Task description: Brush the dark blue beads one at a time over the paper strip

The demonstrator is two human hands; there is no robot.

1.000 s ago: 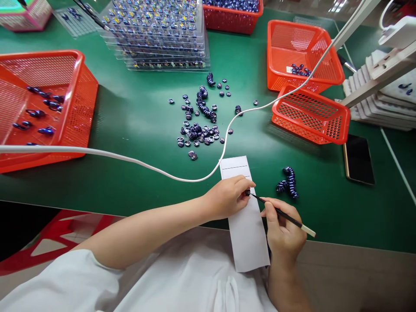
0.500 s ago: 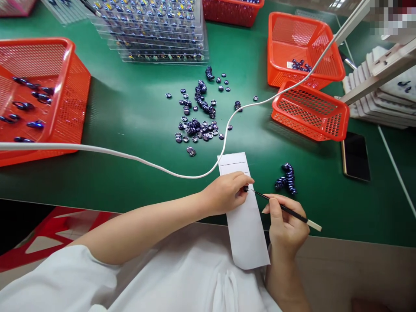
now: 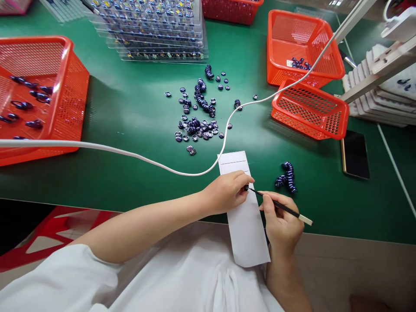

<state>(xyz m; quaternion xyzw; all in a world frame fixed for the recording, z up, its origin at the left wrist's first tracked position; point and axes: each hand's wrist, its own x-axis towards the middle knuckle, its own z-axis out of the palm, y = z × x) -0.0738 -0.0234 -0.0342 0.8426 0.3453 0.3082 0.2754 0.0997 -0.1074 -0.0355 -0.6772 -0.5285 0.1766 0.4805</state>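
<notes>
My left hand [image 3: 232,190] pinches a small dark piece [image 3: 246,187] between thumb and fingertips, above a white paper strip [image 3: 248,234]. The piece looks like the shiny dark-blue beads lying on the table, though my fingers partly cover it. In my right hand [image 3: 284,221] is a thin brush [image 3: 286,208] with a black handle and a pale end, held like a pen. Its fine tip meets or almost meets the piece. Right of the paper lies a curved cluster of dark-blue beads [image 3: 287,177]. More loose beads [image 3: 198,128] are scattered beyond the paper.
A white cable [image 3: 175,172] crosses the green table [image 3: 130,112] and passes the paper's far end. Red baskets stand at left [image 3: 69,95] and right [image 3: 308,112]. Stacked clear trays [image 3: 162,56] sit at the back. A phone [image 3: 355,154] lies at right.
My right hand and the brush have moved left, bringing the tip up to the piece. My left hand stays almost in place, still pinching it.
</notes>
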